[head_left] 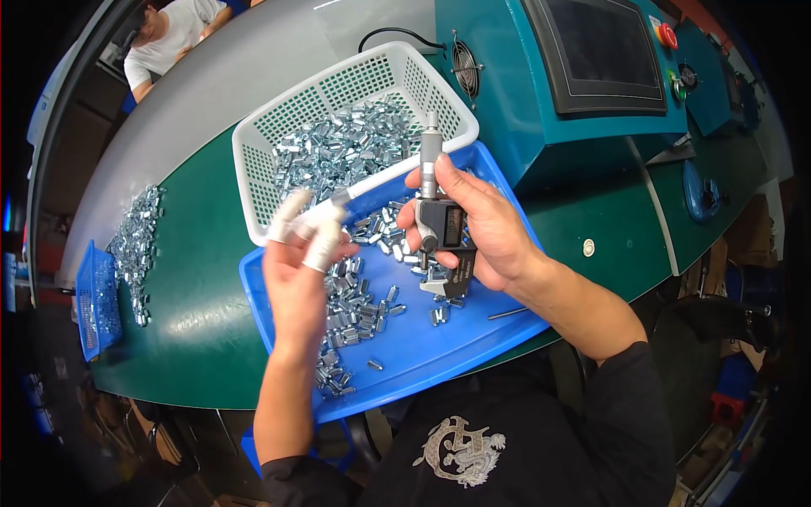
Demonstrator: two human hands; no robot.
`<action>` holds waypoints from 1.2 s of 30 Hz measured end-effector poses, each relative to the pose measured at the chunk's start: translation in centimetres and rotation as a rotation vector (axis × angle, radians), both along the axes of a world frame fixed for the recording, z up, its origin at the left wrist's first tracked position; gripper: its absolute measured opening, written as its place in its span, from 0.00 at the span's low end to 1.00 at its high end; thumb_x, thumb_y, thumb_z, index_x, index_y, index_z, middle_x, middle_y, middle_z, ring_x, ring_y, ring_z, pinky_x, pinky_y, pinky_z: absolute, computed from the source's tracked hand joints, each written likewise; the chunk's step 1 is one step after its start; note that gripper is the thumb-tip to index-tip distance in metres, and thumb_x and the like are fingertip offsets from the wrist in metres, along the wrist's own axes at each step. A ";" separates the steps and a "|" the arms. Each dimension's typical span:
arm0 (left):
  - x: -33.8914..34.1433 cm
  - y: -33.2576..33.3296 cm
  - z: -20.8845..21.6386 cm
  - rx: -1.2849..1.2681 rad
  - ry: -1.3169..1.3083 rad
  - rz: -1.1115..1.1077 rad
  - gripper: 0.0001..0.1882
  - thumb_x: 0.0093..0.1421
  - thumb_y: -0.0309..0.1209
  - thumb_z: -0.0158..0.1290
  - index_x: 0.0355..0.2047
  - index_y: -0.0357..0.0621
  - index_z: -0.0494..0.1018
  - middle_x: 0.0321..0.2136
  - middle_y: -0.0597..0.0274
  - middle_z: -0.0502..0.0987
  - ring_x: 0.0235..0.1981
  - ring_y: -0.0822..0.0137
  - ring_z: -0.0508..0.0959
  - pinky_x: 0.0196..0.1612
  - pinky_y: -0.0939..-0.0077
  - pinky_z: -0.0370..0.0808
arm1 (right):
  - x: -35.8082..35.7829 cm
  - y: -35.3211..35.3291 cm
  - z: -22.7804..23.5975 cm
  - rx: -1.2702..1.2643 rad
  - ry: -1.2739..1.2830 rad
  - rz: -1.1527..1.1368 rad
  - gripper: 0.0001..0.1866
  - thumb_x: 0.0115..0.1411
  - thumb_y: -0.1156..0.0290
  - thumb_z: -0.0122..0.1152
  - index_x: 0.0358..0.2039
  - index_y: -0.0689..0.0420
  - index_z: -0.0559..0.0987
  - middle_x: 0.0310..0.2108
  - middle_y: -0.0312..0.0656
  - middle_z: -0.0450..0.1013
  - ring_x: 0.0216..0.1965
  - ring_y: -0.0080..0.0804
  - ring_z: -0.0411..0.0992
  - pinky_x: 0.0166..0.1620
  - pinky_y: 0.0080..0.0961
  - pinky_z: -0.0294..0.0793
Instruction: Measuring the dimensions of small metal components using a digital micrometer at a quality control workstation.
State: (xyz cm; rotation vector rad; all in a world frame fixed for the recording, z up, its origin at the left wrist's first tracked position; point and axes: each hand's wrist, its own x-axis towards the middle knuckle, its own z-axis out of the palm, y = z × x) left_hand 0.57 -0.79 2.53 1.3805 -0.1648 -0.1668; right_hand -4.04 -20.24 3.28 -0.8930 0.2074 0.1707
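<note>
My right hand (494, 224) is closed round a digital micrometer (441, 224), held upright with its silver thimble at the top and its small display facing me. My left hand (302, 262), with white finger cots on some fingers, hovers over the near rim of the white basket. Its fingers are slightly blurred and look apart, with nothing plainly between them. Below both hands is a blue tray (405, 334) holding many small shiny metal hex pieces (351, 317). Behind it, the white perforated basket (253, 186) is heaped with similar pieces, its near side resting over the tray.
A teal machine (541, 135) with a dark screen (600, 55) and a red button (667, 35) stands at the back right. Loose metal pieces (137, 245) and a small blue basket (97, 300) lie at the left of the green table (203, 355). Another person (173, 42) sits at far left.
</note>
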 end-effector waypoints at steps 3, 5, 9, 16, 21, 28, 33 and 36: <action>0.9 0.9 -0.7 0.194 -0.205 0.053 0.23 0.57 0.25 0.55 0.53 0.36 0.65 0.38 0.55 0.76 0.34 0.74 0.76 0.35 0.81 0.76 | 0.0 0.1 0.1 0.001 0.000 0.010 0.22 0.67 0.50 0.39 0.44 0.58 0.68 0.30 0.44 0.74 0.26 0.25 0.75 0.15 0.14 0.65; 0.2 1.1 -1.2 0.634 -0.274 -0.158 0.14 0.53 0.26 0.59 0.42 0.41 0.74 0.32 0.60 0.78 0.31 0.71 0.76 0.31 0.78 0.74 | -0.1 0.1 0.1 0.006 -0.003 0.007 0.22 0.67 0.50 0.39 0.44 0.57 0.68 0.30 0.43 0.74 0.26 0.25 0.75 0.15 0.14 0.64; -1.6 0.6 -1.9 1.170 -0.506 -0.526 0.10 0.44 0.28 0.60 0.30 0.42 0.79 0.25 0.55 0.76 0.34 0.53 0.74 0.40 0.61 0.71 | 0.0 0.2 -0.1 -0.020 0.017 -0.003 0.22 0.67 0.50 0.39 0.44 0.57 0.68 0.29 0.43 0.74 0.26 0.25 0.75 0.15 0.13 0.64; -1.8 0.5 -2.4 1.217 -0.596 -0.542 0.10 0.45 0.26 0.60 0.30 0.40 0.77 0.26 0.54 0.76 0.31 0.53 0.75 0.37 0.64 0.72 | -0.1 0.5 0.1 -0.041 0.020 -0.013 0.22 0.67 0.50 0.40 0.44 0.56 0.69 0.29 0.43 0.74 0.27 0.24 0.75 0.15 0.13 0.64; -2.2 -0.2 -1.4 0.756 -0.211 -0.408 0.08 0.51 0.26 0.59 0.32 0.40 0.74 0.27 0.63 0.77 0.30 0.68 0.76 0.35 0.77 0.71 | -0.2 0.4 0.1 -0.037 0.016 -0.009 0.22 0.66 0.50 0.40 0.44 0.57 0.69 0.29 0.43 0.74 0.27 0.24 0.75 0.15 0.13 0.65; -2.5 -0.4 -0.3 0.202 0.105 -0.375 0.14 0.57 0.28 0.57 0.44 0.40 0.75 0.29 0.70 0.76 0.29 0.80 0.72 0.32 0.85 0.69 | -0.2 0.2 -0.2 -0.019 0.002 -0.011 0.22 0.67 0.50 0.41 0.44 0.57 0.68 0.30 0.43 0.74 0.27 0.24 0.75 0.15 0.13 0.65; -2.8 -0.5 -0.5 0.050 0.244 -0.404 0.13 0.56 0.22 0.56 0.42 0.37 0.74 0.36 0.63 0.78 0.38 0.75 0.75 0.44 0.80 0.73 | -0.2 0.2 -0.2 -0.014 -0.003 -0.019 0.22 0.67 0.50 0.40 0.44 0.57 0.68 0.30 0.43 0.74 0.27 0.25 0.75 0.16 0.14 0.66; -2.7 -0.4 -0.9 0.110 0.247 -0.443 0.14 0.56 0.21 0.56 0.43 0.35 0.73 0.36 0.60 0.78 0.38 0.73 0.77 0.45 0.78 0.74 | -0.2 0.2 -0.2 0.014 0.001 -0.016 0.24 0.67 0.50 0.39 0.49 0.58 0.67 0.31 0.44 0.74 0.27 0.25 0.75 0.16 0.14 0.66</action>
